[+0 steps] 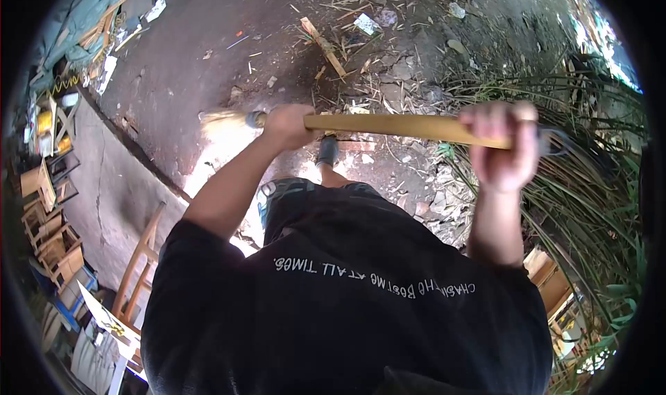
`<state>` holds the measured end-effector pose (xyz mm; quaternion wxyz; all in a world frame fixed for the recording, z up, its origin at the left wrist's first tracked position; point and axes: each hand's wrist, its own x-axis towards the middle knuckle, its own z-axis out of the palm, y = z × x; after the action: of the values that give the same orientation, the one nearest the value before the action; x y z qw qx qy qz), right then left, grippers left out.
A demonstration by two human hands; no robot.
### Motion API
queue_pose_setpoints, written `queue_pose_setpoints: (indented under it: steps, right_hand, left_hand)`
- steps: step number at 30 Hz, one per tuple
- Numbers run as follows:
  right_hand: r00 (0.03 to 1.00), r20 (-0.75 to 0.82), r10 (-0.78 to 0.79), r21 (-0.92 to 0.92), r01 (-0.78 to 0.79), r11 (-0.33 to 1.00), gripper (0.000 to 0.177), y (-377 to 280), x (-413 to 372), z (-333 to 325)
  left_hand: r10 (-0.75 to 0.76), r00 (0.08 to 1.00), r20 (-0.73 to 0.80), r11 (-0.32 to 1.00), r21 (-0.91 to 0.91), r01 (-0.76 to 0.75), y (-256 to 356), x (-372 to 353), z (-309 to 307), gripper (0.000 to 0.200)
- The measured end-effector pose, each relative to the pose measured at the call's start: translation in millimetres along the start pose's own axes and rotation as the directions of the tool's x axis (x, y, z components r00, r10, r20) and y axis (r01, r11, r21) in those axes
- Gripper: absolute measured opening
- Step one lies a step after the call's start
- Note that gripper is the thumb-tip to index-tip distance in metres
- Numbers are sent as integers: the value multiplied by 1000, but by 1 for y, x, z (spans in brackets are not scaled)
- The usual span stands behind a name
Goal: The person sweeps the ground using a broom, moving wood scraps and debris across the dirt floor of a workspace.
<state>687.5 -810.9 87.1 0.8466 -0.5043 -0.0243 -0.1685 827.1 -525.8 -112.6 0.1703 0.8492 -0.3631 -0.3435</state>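
Broom (402, 126) is hanging level above the littered ground (173, 62). Left hand (290, 126) is closing around the handle near the bristles (222, 121), and right hand (503, 149) is fisting the far end. Tipping the bristles down and stroking short at the debris (388, 90) is looking wisest.

dark dirt ground (180, 69), scattered wood debris (368, 55), wooden crates (48, 228) left, tall grass (590, 187) right.
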Motion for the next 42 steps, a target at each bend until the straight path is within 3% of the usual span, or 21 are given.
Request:
queue_pose_setpoints:
  steps: [3,6,9,11,13,15,18,20,22,24,25,28,31,32,33,34,36,38,39,41,42]
  right_hand:
    - [987,144,-65,-306,107,946,12,23,-17,46]
    - [885,444,137,-616,191,764,24,-15,6,87]
    - [798,576,175,-626,294,722,40,-50,26,105]
    - [809,587,30,-531,357,769,48,-74,36,112]
    - [782,618,-77,-395,394,830,48,-102,51,106]
    - [860,480,-173,-322,356,877,47,-105,60,102]
    - [972,124,-198,-274,225,935,36,-35,98,105]
    - [999,-39,-34,-98,30,995,24,46,150,119]
    - [991,-95,94,81,-87,993,18,134,173,98]
    - [985,-124,122,-30,-126,992,13,186,206,132]
    - [994,-52,97,-229,-106,968,17,186,226,150]
    - [980,154,122,-651,8,759,28,154,275,214]
    - [936,342,83,-714,201,671,37,131,297,252]
    - [919,374,124,-739,215,639,39,119,304,262]
    - [914,399,78,-746,274,607,37,111,305,270]
    - [919,390,52,-768,294,570,34,94,304,281]
    - [935,343,-95,-761,336,555,28,60,292,289]
    - [913,219,-344,-675,396,622,27,30,274,276]
    - [875,133,-465,-614,441,654,27,18,267,267]
    - [849,-110,-517,-604,356,713,34,16,277,263]
    - [879,-146,-453,-572,299,764,33,19,272,243]
  left_hand:
    - [62,998,19,997,45,-63,-21,73,15,17]
    - [255,957,-138,961,-71,-266,14,124,23,34]
    - [292,916,-276,948,-44,-316,43,116,-17,35]
    - [417,835,-360,899,29,-436,36,109,-46,30]
    - [478,830,-288,870,26,-492,32,78,-101,25]
    - [469,844,-260,870,-28,-492,5,52,-128,24]
    - [384,898,-214,904,-111,-413,-80,34,-164,26]
    - [166,984,-63,979,-106,-172,-153,38,-173,25]
    - [-6,999,41,999,-44,7,-232,54,-175,24]
    - [22,999,31,1000,3,-22,-286,84,-177,24]
    - [30,999,19,999,23,-31,-304,104,-182,24]
    - [251,950,-188,933,-214,-288,-280,188,-198,30]
    - [542,768,-340,730,-262,-631,-225,249,-198,32]
    - [491,844,-217,789,-300,-536,-199,247,-216,33]
    - [558,790,-254,730,-303,-612,-186,246,-226,32]
    - [561,814,-153,767,-275,-580,-163,229,-257,35]
    - [679,651,-339,605,-243,-758,-141,218,-265,37]
    - [574,787,-227,719,-319,-617,-130,182,-294,39]
    - [605,765,-221,701,-308,-643,-137,175,-300,34]
    - [550,824,-138,793,-224,-567,-156,150,-311,22]
    - [506,860,-66,833,-222,-507,-170,140,-311,21]
